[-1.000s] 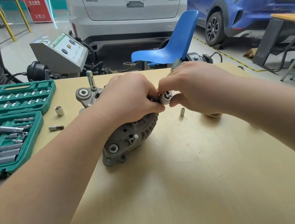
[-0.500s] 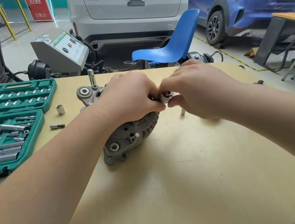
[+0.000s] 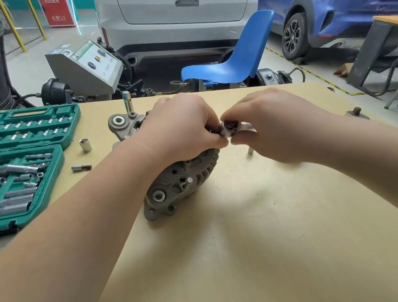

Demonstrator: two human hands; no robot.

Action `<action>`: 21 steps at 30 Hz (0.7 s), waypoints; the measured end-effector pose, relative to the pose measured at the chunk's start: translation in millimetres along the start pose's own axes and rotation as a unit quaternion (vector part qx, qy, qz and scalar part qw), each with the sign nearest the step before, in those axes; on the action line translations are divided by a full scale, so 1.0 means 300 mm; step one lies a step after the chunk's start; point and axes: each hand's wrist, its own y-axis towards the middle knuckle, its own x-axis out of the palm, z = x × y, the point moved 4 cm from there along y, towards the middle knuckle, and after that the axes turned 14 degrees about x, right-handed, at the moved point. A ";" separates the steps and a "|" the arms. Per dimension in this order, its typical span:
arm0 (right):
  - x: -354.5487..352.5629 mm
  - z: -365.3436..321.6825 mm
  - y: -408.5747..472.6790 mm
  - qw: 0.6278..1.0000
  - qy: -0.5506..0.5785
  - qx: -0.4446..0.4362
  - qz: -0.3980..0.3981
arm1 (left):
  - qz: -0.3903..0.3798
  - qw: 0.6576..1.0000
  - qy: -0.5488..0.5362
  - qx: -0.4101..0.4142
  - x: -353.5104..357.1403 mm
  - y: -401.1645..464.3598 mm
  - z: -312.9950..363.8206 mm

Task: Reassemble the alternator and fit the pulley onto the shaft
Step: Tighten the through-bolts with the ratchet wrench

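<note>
Hands: L [image 3: 182, 124] & R [image 3: 275, 124] pinch small metal part [image 3: 228, 128], over alternator [image 3: 179, 181]

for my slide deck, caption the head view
Both hands pinch a small metal socket above the alternator, beside an open green socket set.

The left hand [image 3: 179, 125] covers the top of the alternator [image 3: 171, 182], both hands' fingertips hide most of the small metal part [image 3: 228, 128] between them, and the green socket case [image 3: 9, 168] runs off the left edge, its markings unreadable.
</note>
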 end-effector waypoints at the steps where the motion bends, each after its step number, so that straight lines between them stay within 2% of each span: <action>1: -0.004 0.005 0.000 1.000 0.016 -0.018 -0.006 | -0.003 1.000 -0.001 -0.001 0.000 0.001 -0.001; 3: -0.005 0.016 0.006 0.998 0.068 -0.014 -0.001 | -0.004 1.000 -0.001 0.001 0.001 0.001 -0.002; 7: 0.008 0.060 0.024 0.975 0.184 0.125 0.007 | 0.016 1.000 0.009 0.001 0.000 -0.007 0.005; 9: 0.018 0.068 0.022 0.964 0.203 0.172 -0.006 | 0.020 1.000 0.009 0.001 0.001 -0.006 0.005; 11: 0.024 0.061 0.013 0.966 0.187 0.181 -0.007 | 0.021 1.000 0.010 0.006 0.002 -0.002 0.006; 14: 0.020 0.041 -0.003 0.983 0.133 0.127 0.029 | 0.017 1.000 0.005 0.010 -0.001 -0.003 0.007; 18: 0.001 0.019 -0.009 0.997 0.028 -0.038 0.068 | 0.011 1.000 -0.005 0.006 -0.005 -0.006 0.005; 21: -0.016 0.009 0.007 0.994 0.001 -0.093 0.056 | 0.007 1.000 -0.006 0.009 -0.002 -0.006 0.005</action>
